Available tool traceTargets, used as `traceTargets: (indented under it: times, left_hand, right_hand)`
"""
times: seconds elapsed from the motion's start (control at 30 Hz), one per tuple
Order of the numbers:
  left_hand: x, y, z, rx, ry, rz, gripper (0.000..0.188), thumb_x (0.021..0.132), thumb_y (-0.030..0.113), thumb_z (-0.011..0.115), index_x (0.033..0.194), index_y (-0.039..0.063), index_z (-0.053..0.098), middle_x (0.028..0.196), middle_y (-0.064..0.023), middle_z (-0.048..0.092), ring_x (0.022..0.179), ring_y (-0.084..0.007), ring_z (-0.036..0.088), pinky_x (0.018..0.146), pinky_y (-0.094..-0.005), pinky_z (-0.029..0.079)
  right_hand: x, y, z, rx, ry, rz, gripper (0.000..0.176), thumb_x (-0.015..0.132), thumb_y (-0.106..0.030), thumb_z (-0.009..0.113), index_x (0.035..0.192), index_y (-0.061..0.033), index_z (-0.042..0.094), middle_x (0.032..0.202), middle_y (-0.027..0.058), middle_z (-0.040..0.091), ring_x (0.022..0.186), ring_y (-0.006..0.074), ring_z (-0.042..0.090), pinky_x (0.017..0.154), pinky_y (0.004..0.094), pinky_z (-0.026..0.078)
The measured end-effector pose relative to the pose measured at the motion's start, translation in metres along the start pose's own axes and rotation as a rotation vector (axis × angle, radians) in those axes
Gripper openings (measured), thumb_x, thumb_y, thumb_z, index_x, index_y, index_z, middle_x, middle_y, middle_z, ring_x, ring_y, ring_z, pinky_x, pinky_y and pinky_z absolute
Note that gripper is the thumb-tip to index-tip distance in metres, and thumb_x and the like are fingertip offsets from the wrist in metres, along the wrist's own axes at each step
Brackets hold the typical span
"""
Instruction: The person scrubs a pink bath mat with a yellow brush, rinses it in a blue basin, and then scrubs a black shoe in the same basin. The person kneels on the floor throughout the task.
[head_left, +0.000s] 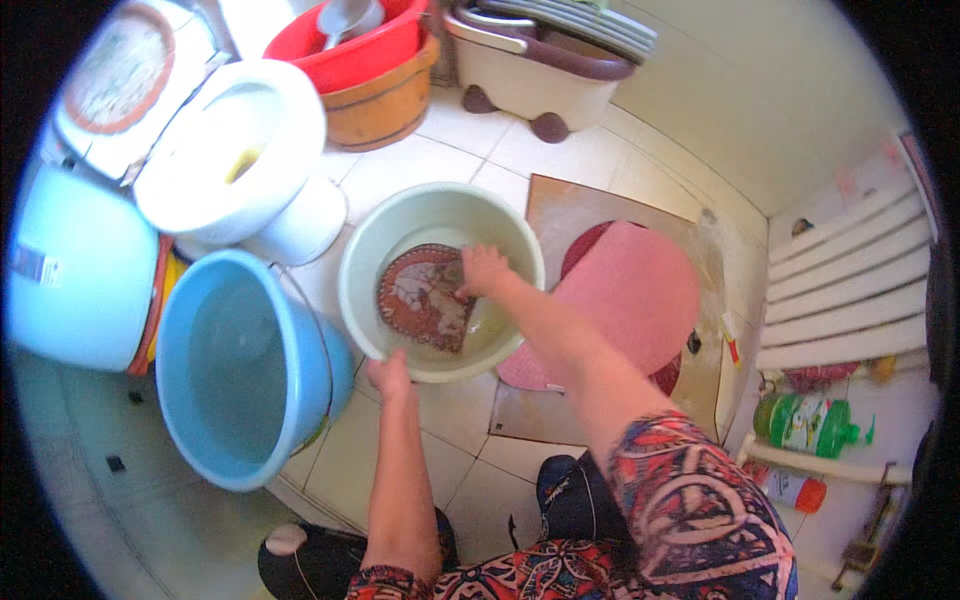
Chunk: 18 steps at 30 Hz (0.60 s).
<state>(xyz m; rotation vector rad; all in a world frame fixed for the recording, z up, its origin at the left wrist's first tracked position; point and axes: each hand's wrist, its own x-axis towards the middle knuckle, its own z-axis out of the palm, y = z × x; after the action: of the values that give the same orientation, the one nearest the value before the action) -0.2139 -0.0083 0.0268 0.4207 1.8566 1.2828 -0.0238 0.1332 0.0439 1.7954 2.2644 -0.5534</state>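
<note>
A pale green plastic basin (442, 199) stands on the tiled floor before me. Inside it lies a brown-and-red patterned piece (424, 296) with a beaded-looking curved edge; its material is unclear. My right hand (484, 270) rests on the right side of this piece, fingers spread; whether it grips the edge is not clear. At the basin's near rim, my left hand (391, 375) holds on, with its fingers partly hidden. Left of the basin, a blue bucket (247, 375) with a wire handle contains water.
A toilet (292, 180) is at the upper left, near a red basin (360, 64) stacked in a wooden tub (382, 112). A wheeled foot bath (536, 79) stands beyond. Right of the basin, a pink mat (637, 300) lies on a brown board (547, 199); a green bottle (802, 424) is far right.
</note>
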Motion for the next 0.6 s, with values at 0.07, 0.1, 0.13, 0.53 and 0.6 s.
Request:
traceTargets:
  times: [0.07,0.1,0.13,0.53,0.6]
  left_hand:
    - [-0.004,0.0,-0.001,-0.001,0.012,-0.063,0.037,0.079,-0.004,0.062,0.115,-0.008,0.059,0.11,-0.0128,0.064,0.093,-0.0237,0.062,0.086,-0.0372,0.048]
    - [-0.006,0.0,0.002,-0.032,0.021,-0.063,0.037,0.079,-0.004,0.06,0.116,-0.008,0.059,0.111,-0.0133,0.064,0.094,-0.0244,0.062,0.088,-0.038,0.048]
    - [-0.009,0.001,0.004,-0.055,0.038,-0.051,0.037,0.079,-0.005,0.059,0.116,-0.008,0.059,0.112,-0.0139,0.064,0.096,-0.0251,0.062,0.089,-0.0387,0.048]
    - [0.002,0.018,0.035,-0.25,0.132,0.117,0.036,0.079,-0.009,0.051,0.115,-0.008,0.053,0.116,-0.0198,0.061,0.096,-0.0303,0.062,0.088,-0.0433,0.05]
    - [0.008,0.019,0.041,-0.296,0.126,0.115,0.035,0.08,-0.009,0.049,0.115,-0.008,0.053,0.114,-0.0196,0.061,0.096,-0.0299,0.062,0.087,-0.043,0.051]
  right_hand:
    - [0.007,0.0,0.024,-0.072,-0.014,0.046,0.091,0.076,-0.049,0.078,0.14,0.0026,0.04,0.137,0.0193,0.046,0.133,0.0373,0.037,0.105,0.0552,0.038]
    - [0.01,0.0,0.035,-0.043,0.067,0.073,0.094,0.07,-0.046,0.084,0.136,0.0041,0.039,0.137,0.0222,0.044,0.128,0.0383,0.043,0.104,0.0519,0.042]
    - [0.012,0.003,0.044,0.293,0.084,0.218,0.099,0.066,-0.042,0.088,0.135,0.0046,0.034,0.138,0.0257,0.042,0.123,0.0409,0.05,0.1,0.0497,0.047]
    - [-0.015,-0.01,-0.037,0.697,0.616,-0.16,0.025,0.076,0.003,0.058,0.1,0.0007,0.053,0.1,0.0287,0.062,0.096,0.0497,0.059,0.083,0.0519,0.051]
    - [-0.035,0.009,-0.071,0.713,0.616,-0.109,0.025,0.078,0.005,0.056,0.102,-0.0004,0.052,0.1,0.0285,0.062,0.097,0.0497,0.058,0.082,0.0518,0.05]
